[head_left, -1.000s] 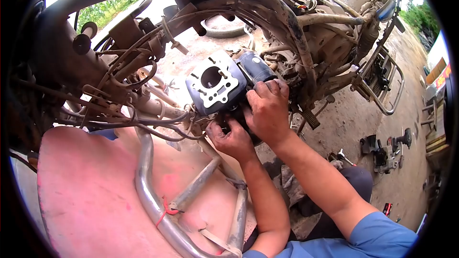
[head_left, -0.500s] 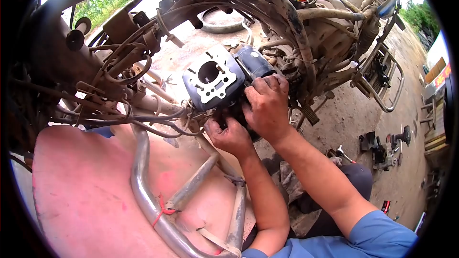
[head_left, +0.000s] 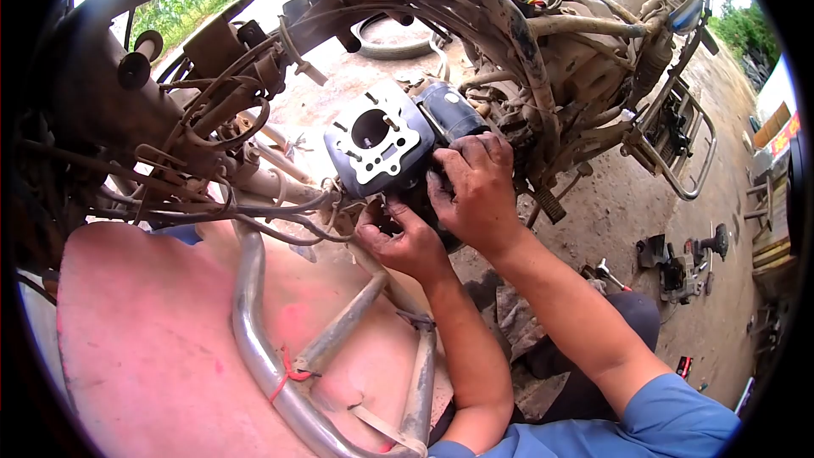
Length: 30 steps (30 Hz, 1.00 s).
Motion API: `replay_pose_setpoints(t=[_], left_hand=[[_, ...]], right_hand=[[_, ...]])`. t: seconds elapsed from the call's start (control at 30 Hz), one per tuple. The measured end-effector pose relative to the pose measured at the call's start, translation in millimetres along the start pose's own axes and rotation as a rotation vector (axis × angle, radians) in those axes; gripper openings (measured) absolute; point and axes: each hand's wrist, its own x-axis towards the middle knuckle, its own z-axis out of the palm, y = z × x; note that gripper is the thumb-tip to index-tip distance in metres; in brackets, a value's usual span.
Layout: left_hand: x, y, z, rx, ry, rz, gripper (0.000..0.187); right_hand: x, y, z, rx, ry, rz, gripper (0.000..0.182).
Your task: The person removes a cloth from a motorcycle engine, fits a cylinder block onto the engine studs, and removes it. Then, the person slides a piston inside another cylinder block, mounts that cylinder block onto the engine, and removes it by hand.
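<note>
So the block with the pale, flat top face [head_left: 381, 150] is mid-frame, a bit left of center, tilted with its round bore facing up at me. From my fingers it lies up and to the left. My left hand [head_left: 407, 239] is just below its lower edge, thumb and fingertips bent in close together; can't tell if they're pinching anything, it's too dark under there. My right hand [head_left: 479, 191] is off its lower right side, fingers curled, and I can't tell what's in those either. Honestly it's about a tie which hand is nearer. That black cylinder [head_left: 455, 112] beside the block runs lengthwise from upper left to lower right, its lower end by my right knuckles.
</note>
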Motion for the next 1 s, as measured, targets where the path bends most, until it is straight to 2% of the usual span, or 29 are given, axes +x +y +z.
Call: replay_pose_setpoints(t=[0.03,0.07,0.2,0.3,0.4,0.63,0.7,1.0], left_hand=[[0,5,0,-0.129,0.022,-0.016,0.037],[-1,8,-1,-0.253,0.042,-0.036,0.049],[1,1,0,-0.237,-0.061,0.082,0.062],[2,8,-4,-0.261,-0.099,0.019,0.059],[0,14,-5,-0.303,-0.117,-0.021,0.056],[3,17,-6,-0.29,-0.067,-0.014,0.051],[6,21,-6,-0.303,-0.048,-0.098,0.049],[8,13,-4,-0.271,-0.057,-0.034,0.045]], right_hand=[[2,1,-3,0.083,0.05,0.031,0.021],[6,8,-7,0.072,0.03,0.013,0.035],[30,32,-2,0.155,-0.085,0.0,0.047],[32,40,1,0.177,-0.075,-0.064,0.04],[31,41,2,0.193,-0.06,-0.035,0.037],[30,44,4,0.229,-0.082,-0.043,0.035],[30,44,1,0.23,-0.101,-0.038,0.036],[30,40,1,0.2,-0.08,-0.037,0.036]])
